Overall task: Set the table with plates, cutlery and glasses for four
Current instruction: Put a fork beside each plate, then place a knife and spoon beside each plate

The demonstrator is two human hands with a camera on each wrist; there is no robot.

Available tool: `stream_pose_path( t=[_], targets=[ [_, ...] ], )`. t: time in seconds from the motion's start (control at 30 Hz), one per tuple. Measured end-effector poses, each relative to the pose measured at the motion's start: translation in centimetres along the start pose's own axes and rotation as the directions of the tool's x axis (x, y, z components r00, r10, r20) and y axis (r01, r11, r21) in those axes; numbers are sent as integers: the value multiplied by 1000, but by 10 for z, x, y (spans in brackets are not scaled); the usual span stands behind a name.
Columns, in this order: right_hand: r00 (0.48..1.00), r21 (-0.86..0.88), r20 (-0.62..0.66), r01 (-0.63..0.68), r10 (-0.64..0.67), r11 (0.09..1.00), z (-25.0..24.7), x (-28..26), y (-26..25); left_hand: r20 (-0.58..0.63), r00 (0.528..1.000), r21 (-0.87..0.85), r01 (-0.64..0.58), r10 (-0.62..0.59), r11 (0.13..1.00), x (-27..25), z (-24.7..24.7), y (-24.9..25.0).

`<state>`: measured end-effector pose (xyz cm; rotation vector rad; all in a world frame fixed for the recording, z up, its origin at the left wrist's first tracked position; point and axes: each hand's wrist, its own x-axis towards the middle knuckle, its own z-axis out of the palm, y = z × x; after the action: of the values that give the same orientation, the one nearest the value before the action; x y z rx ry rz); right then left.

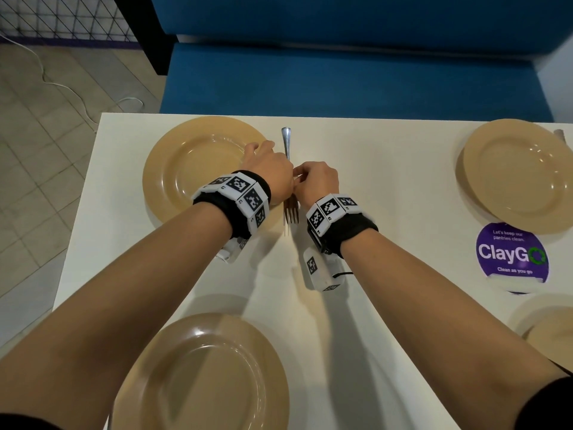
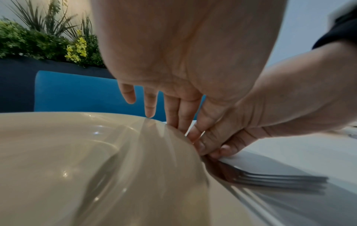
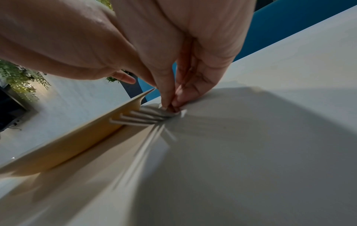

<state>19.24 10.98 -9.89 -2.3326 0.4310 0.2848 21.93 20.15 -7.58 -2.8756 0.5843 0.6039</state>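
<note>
Fork (image 1: pixel 290 209) lies on the white table (image 1: pixel 387 187) just right of the far-left plate (image 1: pixel 198 169), tines toward the person. Right hand (image 1: pixel 316 181) pinches its neck with curled fingertips (image 3: pixel 168 100). Left hand (image 1: pixel 266 169) has relaxed, nearly straight fingers (image 2: pixel 179 110) touching the plate's rim and holds nothing. Three more plates sit on the table: near (image 1: pixel 201 377), far right (image 1: pixel 517 175), and near right (image 1: pixel 545 321).

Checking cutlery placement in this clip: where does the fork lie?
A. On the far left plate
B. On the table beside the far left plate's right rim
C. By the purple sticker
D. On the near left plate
B: the fork lies on the table just right of the far left plate, pinched by the right hand.
</note>
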Motion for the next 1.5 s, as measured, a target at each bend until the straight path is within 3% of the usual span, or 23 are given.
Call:
stream_pose_path(
  t=[0.37,0.5,0.63,0.77,0.87,0.97,1.27,1.5],
  targets=[
    [1000,29,4,-3,3,1000,0,2,2,-17,1000,17,-12,13,1000,-1,0,0],
    [1000,69,8,-4,3,998,-6,-2,9,-178,984,-182,-10,-23,983,-11,-5,-1],
    [999,150,-46,-3,10,989,-25,-12,19,-345,925,-497,-39,-156,867,-23,-19,4],
    [981,217,-191,8,35,976,-69,-29,32,-319,902,-779,-74,-292,622,-36,-35,32],
    [958,229,-280,10,56,973,-110,-47,53,-283,919,-859,-115,-274,500,-45,-48,72],
    [927,219,-364,-12,93,976,-153,-67,88,-283,941,-867,-169,-183,469,-56,-59,129],
    [829,258,-485,-170,280,951,-293,-110,264,-191,971,-814,-239,146,530,-64,-70,345],
    [794,154,-436,-398,424,904,-395,-117,445,-48,980,-749,-164,193,642,-24,-66,529]
  ],
)
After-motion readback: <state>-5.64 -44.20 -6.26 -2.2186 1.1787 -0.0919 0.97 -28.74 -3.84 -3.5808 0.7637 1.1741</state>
